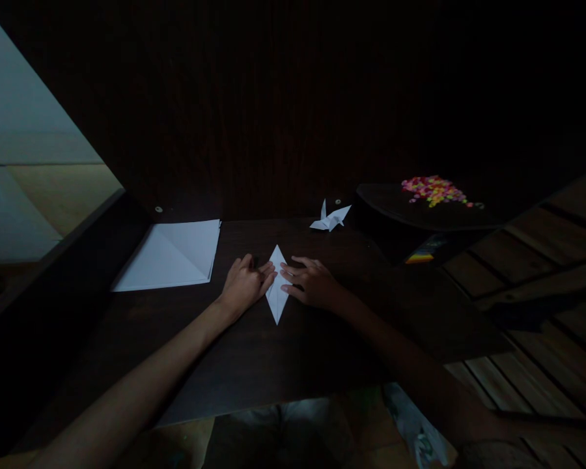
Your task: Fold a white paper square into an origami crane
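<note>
A white paper folded into a narrow diamond (277, 307) lies flat on the dark table, its points facing toward and away from me. My left hand (244, 284) rests against its left edge, with some fingers bent and the thumb and a finger laid on the paper. From the right, my right hand (312, 281) touches it with fingers spread, fingertips on the paper. Neither hand lifts the diamond. Behind my right hand stands a white folded paper crane (329, 218), apart from both hands.
White paper sheets (176, 251), the top one creased diagonally, lie stacked at the left. Small colourful pieces (434, 190) are heaped on a curved dark shelf (385, 200) at the right. A dark upright panel (254, 117) closes the table's back; a raised side board (53, 280) borders the left.
</note>
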The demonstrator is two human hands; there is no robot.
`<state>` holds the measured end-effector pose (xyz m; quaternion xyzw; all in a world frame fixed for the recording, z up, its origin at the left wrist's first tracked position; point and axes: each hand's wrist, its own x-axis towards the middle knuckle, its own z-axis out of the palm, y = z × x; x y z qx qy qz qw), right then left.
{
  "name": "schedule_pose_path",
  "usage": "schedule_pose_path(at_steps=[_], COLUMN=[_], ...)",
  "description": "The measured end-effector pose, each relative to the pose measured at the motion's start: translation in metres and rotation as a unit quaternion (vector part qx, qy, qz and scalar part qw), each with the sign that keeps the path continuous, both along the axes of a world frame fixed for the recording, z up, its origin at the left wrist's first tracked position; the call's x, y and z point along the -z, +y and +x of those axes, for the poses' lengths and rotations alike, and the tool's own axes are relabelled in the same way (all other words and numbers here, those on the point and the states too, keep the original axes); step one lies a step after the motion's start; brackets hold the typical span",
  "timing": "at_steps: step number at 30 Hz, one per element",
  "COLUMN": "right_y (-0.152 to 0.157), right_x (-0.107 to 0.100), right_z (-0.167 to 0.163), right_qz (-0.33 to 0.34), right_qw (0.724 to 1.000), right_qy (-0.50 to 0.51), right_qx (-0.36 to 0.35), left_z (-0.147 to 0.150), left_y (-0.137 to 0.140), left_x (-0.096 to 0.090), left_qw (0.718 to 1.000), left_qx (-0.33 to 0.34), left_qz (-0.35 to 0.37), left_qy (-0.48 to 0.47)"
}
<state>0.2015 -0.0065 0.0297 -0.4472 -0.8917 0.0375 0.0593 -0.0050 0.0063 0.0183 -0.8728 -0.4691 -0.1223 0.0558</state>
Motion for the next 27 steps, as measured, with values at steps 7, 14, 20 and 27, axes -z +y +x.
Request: schedule_pose_path(at_steps=[7,14,20,27], right_y=[0.003,0.004,0.002,0.002], right_x=[0.007,0.007,0.003,0.001], right_z=[0.001,0.001,0.000,0.000], right_qz=[0.008,0.001,-0.009,-0.020], right_qw=[1.000,1.000,1.000,1.000], right_qy=[0.023,0.023,0.020,0.016], right_qx=[-0.006,-0.012,-0.002,0.000], left_z=[-0.011,-0.012,-0.011,-0.014], left_y=[0.004,0.003,0.004,0.008], left_x=[-0.001,-0.001,-0.003,-0.006], left_qw=[0.999,0.999,0.998,0.995], left_qx=[0.051,0.049,0.051,0.059], left_qz=[-0.012,-0.013,-0.036,-0.072], left_qy=[-0.011,-0.013,-0.020,-0.019])
